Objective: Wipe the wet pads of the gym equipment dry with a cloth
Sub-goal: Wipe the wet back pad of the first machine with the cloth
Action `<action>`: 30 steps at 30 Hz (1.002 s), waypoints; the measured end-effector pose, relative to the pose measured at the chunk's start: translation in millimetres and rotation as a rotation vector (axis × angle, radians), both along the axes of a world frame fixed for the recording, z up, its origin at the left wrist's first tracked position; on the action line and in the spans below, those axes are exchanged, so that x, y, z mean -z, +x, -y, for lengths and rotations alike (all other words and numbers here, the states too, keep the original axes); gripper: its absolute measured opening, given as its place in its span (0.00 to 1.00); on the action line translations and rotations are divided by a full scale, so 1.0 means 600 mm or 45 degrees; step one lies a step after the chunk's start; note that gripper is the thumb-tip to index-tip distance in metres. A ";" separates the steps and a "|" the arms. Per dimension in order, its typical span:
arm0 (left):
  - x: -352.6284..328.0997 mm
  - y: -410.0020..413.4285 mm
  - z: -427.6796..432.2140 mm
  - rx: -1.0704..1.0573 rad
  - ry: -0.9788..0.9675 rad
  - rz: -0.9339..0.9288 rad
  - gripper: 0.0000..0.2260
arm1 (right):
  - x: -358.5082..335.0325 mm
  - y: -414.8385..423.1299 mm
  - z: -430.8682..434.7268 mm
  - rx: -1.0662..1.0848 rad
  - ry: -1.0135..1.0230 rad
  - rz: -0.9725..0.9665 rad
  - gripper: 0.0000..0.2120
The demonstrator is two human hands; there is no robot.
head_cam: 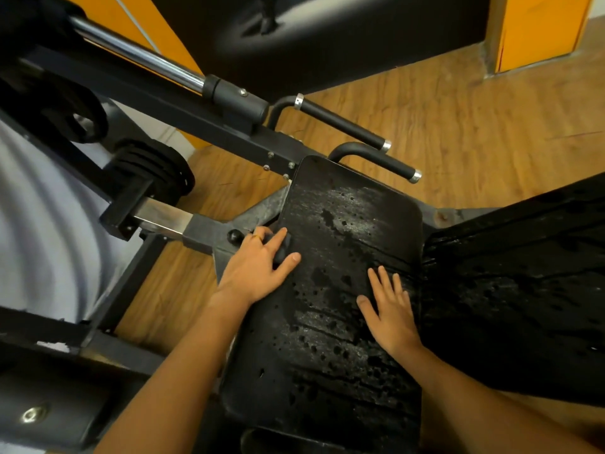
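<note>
So, seat pad (343, 224): black and long, in the middle of the view, with water drops and wet streaks all over its top.
Cloth (282, 249): small and dark grey, at the left edge of the seat pad. It is mostly hidden under the left hand, and only a bit peeks out between the pointing finger and the thumb.
Left hand (258, 267): lies on the cloth at the pad's left edge. Its fingers are fairly straight and spread, pressing down, not curled into a fist.
Ring (258, 237): gold, on one finger of the left hand.
Right hand (391, 311): flat on the wet seat pad near its right edge, fingers straight, holding nothing.
Back pad (523, 273): black too, just to the right of the seat pad, shiny and wet with drops.
Handles (343, 126): two black bars with silver ends, past the far end of the seat pad.
Frame (203, 231): dark metal, beside the seat pad's left side.
Shiny bar (137, 57): silver, slanting across the top left.
Weight plates (154, 172): black and round, to the left of the frame.
Floor (474, 126): brown wood, under the machine.
Wall (540, 27): an orange panel at the top right.
</note>
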State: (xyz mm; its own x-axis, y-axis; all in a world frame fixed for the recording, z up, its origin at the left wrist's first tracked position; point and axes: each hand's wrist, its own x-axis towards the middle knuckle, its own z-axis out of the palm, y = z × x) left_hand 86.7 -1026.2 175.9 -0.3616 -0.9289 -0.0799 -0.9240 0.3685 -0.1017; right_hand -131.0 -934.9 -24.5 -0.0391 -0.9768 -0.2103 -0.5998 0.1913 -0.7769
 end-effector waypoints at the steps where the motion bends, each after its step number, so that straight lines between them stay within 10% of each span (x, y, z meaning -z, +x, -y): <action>1: -0.008 0.003 0.000 -0.003 0.055 0.005 0.32 | 0.007 0.002 -0.002 0.014 -0.026 -0.013 0.32; 6: -0.049 0.014 0.008 0.035 0.190 0.199 0.30 | 0.028 0.017 -0.008 0.110 -0.158 -0.091 0.33; 15: 0.010 -0.012 -0.039 -0.253 -0.388 0.024 0.28 | 0.033 0.016 -0.009 0.131 -0.177 -0.073 0.33; 22: 0.007 0.050 -0.049 0.210 0.234 -0.455 0.32 | 0.030 0.019 -0.011 0.158 -0.201 -0.053 0.33; 30: 0.025 0.028 -0.059 -0.001 -0.010 -0.361 0.23 | 0.029 0.019 -0.012 0.165 -0.217 -0.057 0.33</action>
State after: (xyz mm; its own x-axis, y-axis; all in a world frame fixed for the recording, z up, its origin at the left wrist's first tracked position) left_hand 103.6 -991.0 161.2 -0.3677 -0.9294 0.0312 -0.9163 0.3678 0.1581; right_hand -119.8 -927.6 -41.8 -0.1720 -0.9844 -0.0382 -0.6132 0.1373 -0.7779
